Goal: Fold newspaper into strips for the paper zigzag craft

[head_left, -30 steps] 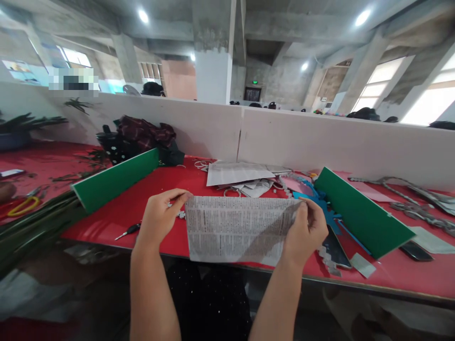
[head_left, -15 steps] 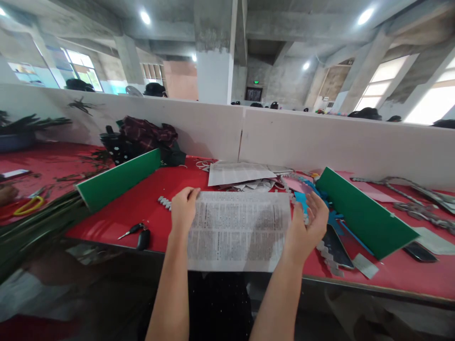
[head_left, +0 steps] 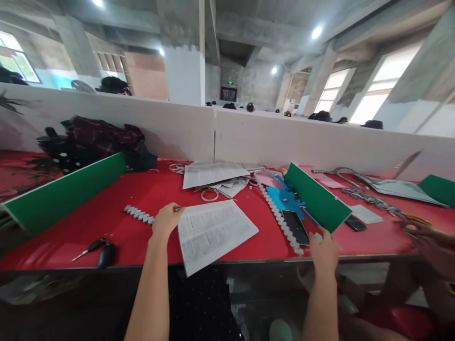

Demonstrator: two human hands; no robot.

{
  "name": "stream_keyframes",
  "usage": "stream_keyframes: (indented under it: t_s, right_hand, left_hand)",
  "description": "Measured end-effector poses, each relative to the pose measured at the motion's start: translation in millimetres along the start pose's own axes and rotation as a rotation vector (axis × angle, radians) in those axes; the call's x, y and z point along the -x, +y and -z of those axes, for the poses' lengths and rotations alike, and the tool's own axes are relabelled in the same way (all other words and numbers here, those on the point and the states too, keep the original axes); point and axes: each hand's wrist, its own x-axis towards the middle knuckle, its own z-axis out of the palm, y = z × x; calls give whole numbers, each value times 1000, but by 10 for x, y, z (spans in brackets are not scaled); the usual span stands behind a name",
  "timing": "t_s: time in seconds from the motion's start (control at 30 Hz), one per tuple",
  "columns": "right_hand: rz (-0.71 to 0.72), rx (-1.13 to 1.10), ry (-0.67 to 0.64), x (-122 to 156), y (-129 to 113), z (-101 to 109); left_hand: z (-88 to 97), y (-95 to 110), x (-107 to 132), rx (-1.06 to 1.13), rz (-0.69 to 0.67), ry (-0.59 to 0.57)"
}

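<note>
A printed newspaper sheet (head_left: 213, 232) lies flat on the red table (head_left: 117, 227) and overhangs its front edge. My left hand (head_left: 166, 220) pinches the sheet's upper left corner, right beside a short folded paper chain (head_left: 138, 214). My right hand (head_left: 323, 248) is off the sheet, at the table's front edge. It sits close to the lower end of a long zigzag paper chain (head_left: 280, 220), a dark phone (head_left: 295, 227) and a green board (head_left: 316, 201). Its fingers point away from me, and whether they hold anything is unclear.
A second green board (head_left: 64, 192) stands at the left, with dark bags (head_left: 95, 142) behind it. Small hand tools (head_left: 94, 247) lie near the front left edge. Loose newspapers (head_left: 213, 174) and blue paper cut-outs (head_left: 282, 199) lie mid-table. Another person's hands (head_left: 428, 241) work at the right. A white partition (head_left: 284, 142) closes the back.
The sheet, held up in both hands before, now lies on the table. My right hand let go and moved right to the table's edge. My view swung right.
</note>
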Motion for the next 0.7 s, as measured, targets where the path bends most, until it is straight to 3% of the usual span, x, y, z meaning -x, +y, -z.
stream_keyframes:
  t_s: [0.07, 0.17, 0.23, 0.37, 0.7]
  right_hand:
    - [-21, 178, -201, -163, 189, -66]
    - [83, 279, -405, -256, 153, -199]
    - [96, 369, -409, -247, 35, -282]
    - [-15, 449, -355, -194, -122, -371]
    - [4, 464, -402, -157, -174, -371]
  left_hand:
    - [-20, -28, -24, 10, -18, -16]
    - [-47, -48, -42, 13, -34, -41]
    - [-57, -57, -50, 9, -30, -46]
    - [-62, -84, -71, 5, -49, -38]
    - [-55, -78, -60, -2, -47, -102]
